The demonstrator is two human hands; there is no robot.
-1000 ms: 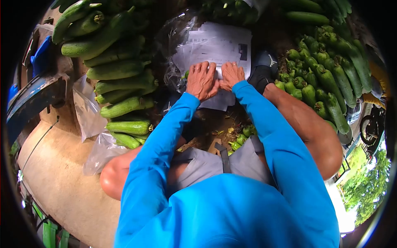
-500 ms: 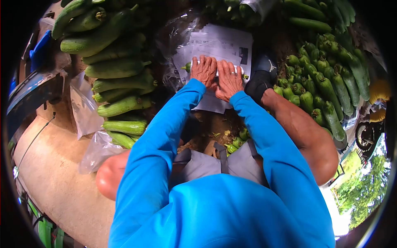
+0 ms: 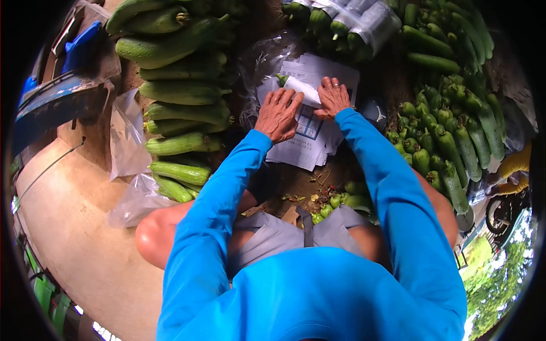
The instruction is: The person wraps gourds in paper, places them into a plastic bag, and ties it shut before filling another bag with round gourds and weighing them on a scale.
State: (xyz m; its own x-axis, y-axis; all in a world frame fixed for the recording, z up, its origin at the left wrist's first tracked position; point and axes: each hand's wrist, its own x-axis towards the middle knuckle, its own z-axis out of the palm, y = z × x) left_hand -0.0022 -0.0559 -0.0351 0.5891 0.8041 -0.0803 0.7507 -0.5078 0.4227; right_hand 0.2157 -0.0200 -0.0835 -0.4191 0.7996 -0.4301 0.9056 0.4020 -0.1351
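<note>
A green gourd (image 3: 282,78) pokes its stem end out of a roll of white paper (image 3: 303,92), lying slanted on a stack of printed sheets (image 3: 296,154). My left hand (image 3: 278,115) is closed at the roll's left part, fingertips against its lower side. Around the right end of the roll curl the fingers of my right hand (image 3: 334,98), a ring on one of them. The rest of the gourd is hidden in the paper.
Large green gourds (image 3: 182,94) lie in a row at left. Paper-wrapped gourds (image 3: 369,25) are stacked at the top. Many smaller gourds (image 3: 438,125) are piled at right. Clear plastic (image 3: 264,57) lies beside the sheets, and a plastic bag (image 3: 139,202) sits at lower left.
My hands have moved apart, the right one out to the roll's end. More white paper shows between them, and the roll is tilted more. The whole view has shifted slightly.
</note>
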